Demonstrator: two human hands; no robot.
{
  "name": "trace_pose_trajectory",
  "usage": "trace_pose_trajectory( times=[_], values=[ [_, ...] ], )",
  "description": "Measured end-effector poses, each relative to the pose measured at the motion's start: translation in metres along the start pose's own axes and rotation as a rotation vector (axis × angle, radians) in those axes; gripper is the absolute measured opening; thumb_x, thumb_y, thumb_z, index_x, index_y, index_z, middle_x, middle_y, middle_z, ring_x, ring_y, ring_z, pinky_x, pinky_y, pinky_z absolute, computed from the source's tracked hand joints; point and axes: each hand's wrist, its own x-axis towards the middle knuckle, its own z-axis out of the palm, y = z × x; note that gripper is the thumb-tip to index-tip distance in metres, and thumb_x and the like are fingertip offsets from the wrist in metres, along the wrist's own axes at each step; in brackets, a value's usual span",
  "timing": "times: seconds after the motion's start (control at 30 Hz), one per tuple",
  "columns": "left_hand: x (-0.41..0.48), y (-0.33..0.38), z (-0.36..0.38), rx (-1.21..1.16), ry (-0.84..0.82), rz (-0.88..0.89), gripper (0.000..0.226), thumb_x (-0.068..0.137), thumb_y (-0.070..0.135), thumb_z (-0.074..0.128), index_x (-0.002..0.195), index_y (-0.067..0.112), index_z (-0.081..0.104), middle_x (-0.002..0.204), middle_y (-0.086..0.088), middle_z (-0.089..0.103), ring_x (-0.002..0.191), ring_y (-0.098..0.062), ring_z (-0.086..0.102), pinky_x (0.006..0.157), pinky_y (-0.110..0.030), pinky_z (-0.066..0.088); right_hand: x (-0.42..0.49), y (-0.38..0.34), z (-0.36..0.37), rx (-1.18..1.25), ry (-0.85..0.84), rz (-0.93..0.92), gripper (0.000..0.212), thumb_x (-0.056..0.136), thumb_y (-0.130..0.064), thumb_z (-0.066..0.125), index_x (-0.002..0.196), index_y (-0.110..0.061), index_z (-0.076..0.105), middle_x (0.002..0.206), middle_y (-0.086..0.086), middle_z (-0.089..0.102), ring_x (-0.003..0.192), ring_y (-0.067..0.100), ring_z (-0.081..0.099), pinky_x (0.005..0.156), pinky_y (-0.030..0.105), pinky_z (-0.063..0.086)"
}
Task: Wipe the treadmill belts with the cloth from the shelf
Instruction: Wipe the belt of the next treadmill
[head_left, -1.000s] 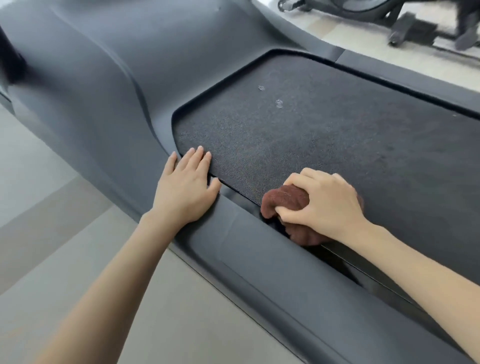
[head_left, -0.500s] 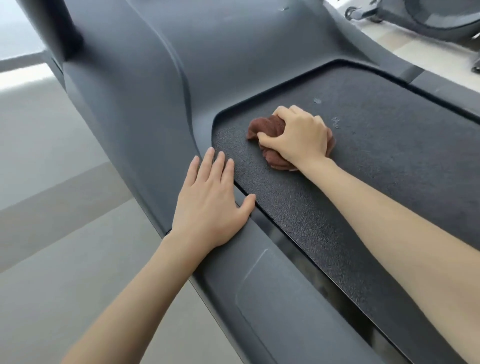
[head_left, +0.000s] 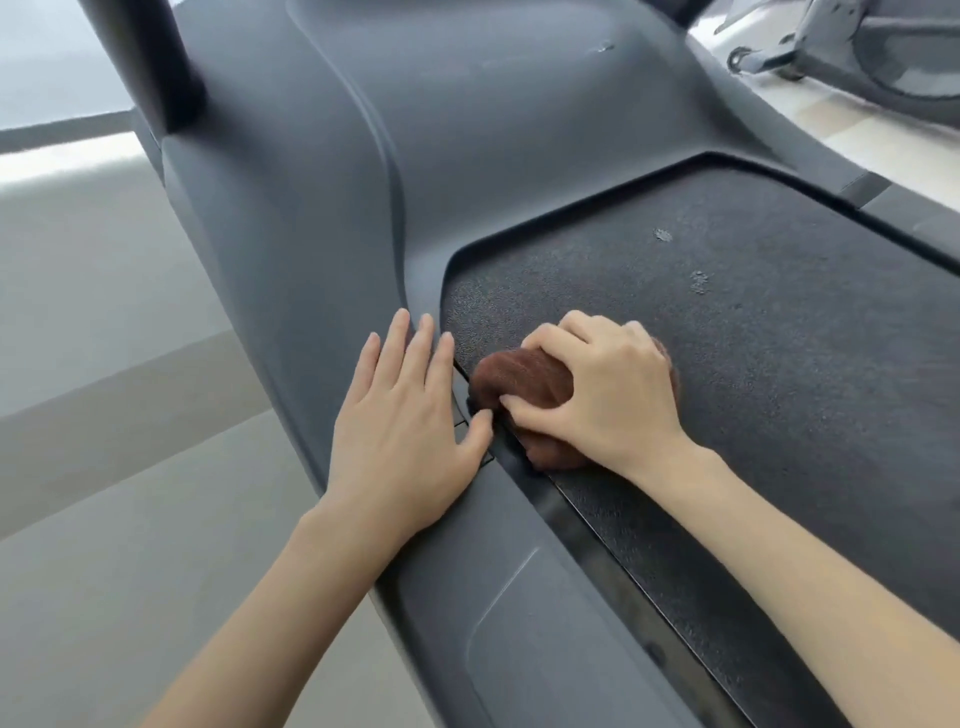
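Two hands are working on one treadmill.

- Right hand (head_left: 608, 395): its fingers (head_left: 550, 338) are curling over a bunched reddish-brown terry cloth (head_left: 519, 379), with the thumb tucking in at the near side. The hand is pressing the cloth down on the left edge of the black textured treadmill belt (head_left: 779, 389), where the belt is meeting the dark grey plastic side rail (head_left: 519, 623).
- Left hand (head_left: 405, 431): it is lying flat on the rail just left of the cloth. Its fingers (head_left: 415, 343) are stretching straight toward the far end and holding nothing. The thumb tip is sitting just beside the cloth.
- Dark grey moulded motor cover (head_left: 415, 156): it is rising at the far end of the belt, with no hand on it.

Progress, as a judgement:
- The cloth is in hand and on the belt, so wiping appears to be under way, and the left margin is getting attention.
- Two pale spots (head_left: 663, 235) are showing farther along the belt, well apart from the cloth, and appear to be waiting for a pass.
- The broad right stretch is giving no clear sign either way.
- Only one belt is showing, so any others cannot be judged.

Containers: none is showing, and neither is the shelf.

Surroundings: grey floor (head_left: 104, 415) is lying to the left, and part of another exercise machine (head_left: 857, 52) is standing at the far right.
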Motion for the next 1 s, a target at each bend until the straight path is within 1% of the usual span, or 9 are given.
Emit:
trace_pose_trajectory(
  times=[0.13,0.23,0.37,0.5,0.6,0.67,0.77,0.87,1.0],
  values=[
    [0.0,0.002,0.004,0.017,-0.004,0.005,0.076,0.084,0.051,0.029,0.137,0.0,0.046,0.146,-0.018,0.04,0.141,-0.031,0.026,0.112,-0.042,0.01,0.023,-0.002,0.015,-0.028,-0.012,0.111,0.043,0.065,-0.063,0.05,0.084,-0.027,0.064,0.076,-0.003,0.06,0.076,0.025,0.063,0.071,0.038,0.043],
    [0.0,0.001,0.004,0.008,0.023,-0.004,0.072,0.082,0.047,0.036,0.134,-0.002,0.049,0.143,-0.019,0.043,0.139,-0.033,0.03,0.111,-0.044,0.014,0.066,0.0,0.04,-0.094,-0.018,0.183,0.042,0.07,-0.061,0.058,0.09,-0.025,0.063,0.085,-0.001,0.062,0.083,0.027,0.062,0.075,0.037,0.039],
    [0.0,0.003,0.001,-0.022,0.007,-0.012,0.071,0.08,0.045,0.037,0.131,-0.002,0.051,0.141,-0.02,0.046,0.137,-0.033,0.034,0.11,-0.043,0.015,0.108,0.009,0.054,-0.13,-0.083,0.27,0.043,0.075,-0.057,0.06,0.104,-0.026,0.061,0.098,0.001,0.062,0.095,0.028,0.06,0.08,0.036,0.036],
    [-0.001,0.002,0.001,-0.006,0.015,-0.005,0.072,0.082,0.047,0.032,0.134,0.0,0.049,0.144,-0.017,0.044,0.139,-0.032,0.031,0.112,-0.04,0.01,0.103,0.011,0.049,-0.111,-0.113,0.23,0.045,0.077,-0.056,0.061,0.109,-0.025,0.06,0.1,0.003,0.061,0.099,0.029,0.058,0.085,0.037,0.036],
    [0.0,0.001,0.002,0.006,0.018,0.021,0.075,0.083,0.051,0.026,0.138,0.002,0.045,0.147,-0.016,0.039,0.142,-0.03,0.025,0.113,-0.038,0.005,0.082,0.01,0.024,-0.106,-0.236,0.203,0.046,0.078,-0.058,0.06,0.11,-0.025,0.059,0.101,0.004,0.06,0.1,0.029,0.058,0.088,0.039,0.037],
    [0.001,0.0,0.002,0.011,0.015,0.032,0.077,0.083,0.052,0.023,0.139,0.004,0.044,0.15,-0.016,0.035,0.143,-0.03,0.021,0.114,-0.039,0.004,0.048,0.014,0.0,-0.103,-0.254,0.181,0.046,0.075,-0.062,0.057,0.105,-0.027,0.059,0.095,0.001,0.06,0.097,0.028,0.06,0.085,0.039,0.039],
    [0.002,-0.001,0.003,0.021,-0.011,0.044,0.079,0.082,0.055,0.02,0.139,0.006,0.045,0.151,-0.016,0.031,0.144,-0.032,0.018,0.114,-0.041,0.003,-0.024,0.029,-0.037,-0.134,-0.165,0.207,0.046,0.066,-0.065,0.048,0.092,-0.03,0.062,0.081,-0.004,0.058,0.084,0.025,0.063,0.075,0.039,0.044],
    [0.006,0.004,0.001,0.01,-0.06,0.058,0.083,0.082,0.06,0.014,0.141,0.01,0.042,0.154,-0.013,0.026,0.145,-0.028,0.012,0.116,-0.047,0.005,-0.078,0.055,-0.07,-0.21,-0.098,0.282,0.045,0.065,-0.065,0.048,0.09,-0.031,0.064,0.078,-0.005,0.058,0.08,0.025,0.064,0.071,0.038,0.046],
    [0.037,0.029,0.003,-0.057,-0.152,0.161,0.087,0.073,0.067,-0.001,0.15,0.033,0.019,0.16,0.003,0.005,0.146,-0.021,-0.005,0.116,-0.04,-0.004,-0.086,0.092,-0.081,-0.253,-0.023,0.371,0.049,0.065,-0.064,0.047,0.088,-0.026,0.067,0.077,-0.002,0.062,0.078,0.027,0.066,0.07,0.038,0.047]
  ],
)
